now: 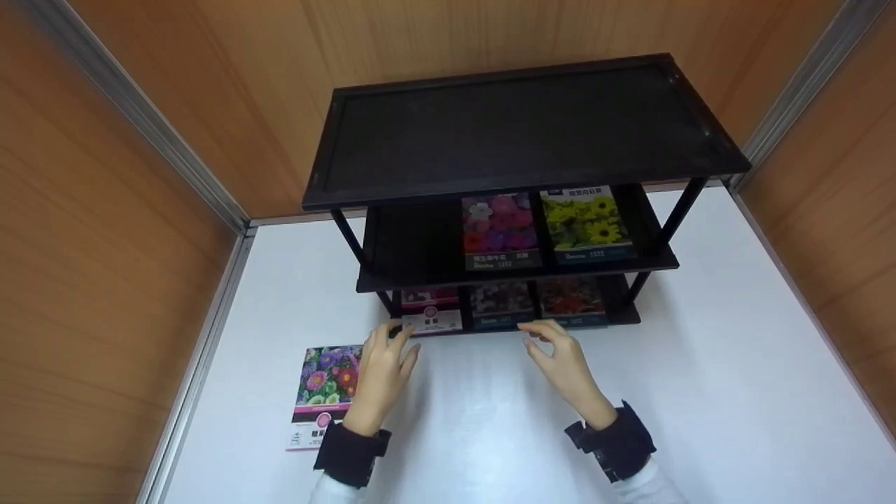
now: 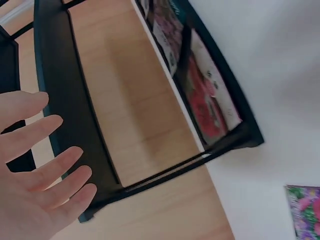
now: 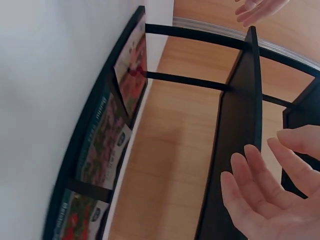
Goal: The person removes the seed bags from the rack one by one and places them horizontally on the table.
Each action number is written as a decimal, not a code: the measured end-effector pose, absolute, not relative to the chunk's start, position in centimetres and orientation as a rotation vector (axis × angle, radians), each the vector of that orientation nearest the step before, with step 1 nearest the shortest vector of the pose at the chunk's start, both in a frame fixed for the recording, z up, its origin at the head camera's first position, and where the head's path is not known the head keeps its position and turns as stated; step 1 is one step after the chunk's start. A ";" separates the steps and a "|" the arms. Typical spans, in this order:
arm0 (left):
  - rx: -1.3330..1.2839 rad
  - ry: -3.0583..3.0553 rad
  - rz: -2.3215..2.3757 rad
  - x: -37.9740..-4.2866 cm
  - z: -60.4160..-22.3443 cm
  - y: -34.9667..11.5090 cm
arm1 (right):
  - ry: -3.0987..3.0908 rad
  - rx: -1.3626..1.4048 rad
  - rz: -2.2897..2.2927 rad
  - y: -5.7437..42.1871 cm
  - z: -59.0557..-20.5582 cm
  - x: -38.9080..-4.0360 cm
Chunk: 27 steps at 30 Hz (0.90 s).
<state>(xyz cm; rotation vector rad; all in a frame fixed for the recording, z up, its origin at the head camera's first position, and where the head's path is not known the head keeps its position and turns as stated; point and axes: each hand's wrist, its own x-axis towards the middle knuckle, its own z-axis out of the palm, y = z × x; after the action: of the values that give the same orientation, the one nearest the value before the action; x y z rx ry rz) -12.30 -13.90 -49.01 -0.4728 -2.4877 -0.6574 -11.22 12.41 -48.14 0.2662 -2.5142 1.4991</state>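
Note:
Both hands are empty in front of a black three-tier rack (image 1: 525, 133). My left hand (image 1: 381, 371) is near the rack's lower left front, fingers loosely bent, and overlaps the right side of a flower-picture packet (image 1: 325, 381) lying on the table. My right hand (image 1: 563, 360) hovers by the bottom tier's front edge, its thumb and fingers apart. On the bottom tier lie a pink-and-white packet (image 1: 430, 320), a packet of pale flowers (image 1: 501, 302) and one of red flowers (image 1: 570, 297). The middle tier holds a pink petunia-like packet (image 1: 500, 231) and a yellow-flower packet (image 1: 588, 220).
The rack stands on a white table (image 1: 462, 434) against a wood-grain back panel (image 1: 448, 35). Wood-grain side panels (image 1: 91, 266) with metal edge strips (image 1: 189, 392) close in the left and right. Thin black posts (image 1: 682, 210) join the tiers at the corners.

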 end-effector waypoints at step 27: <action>-0.539 -2.572 -0.871 -18.3 -43.2 -6.5 | -2.548 0.278 1.358 14.2 -41.4 -18.4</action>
<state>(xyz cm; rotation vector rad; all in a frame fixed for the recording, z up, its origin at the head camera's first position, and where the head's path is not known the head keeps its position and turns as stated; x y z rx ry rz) -18.30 -6.53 -43.19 -0.5391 -2.5722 -0.8709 -18.37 14.20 -41.37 0.2781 -2.5484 1.3585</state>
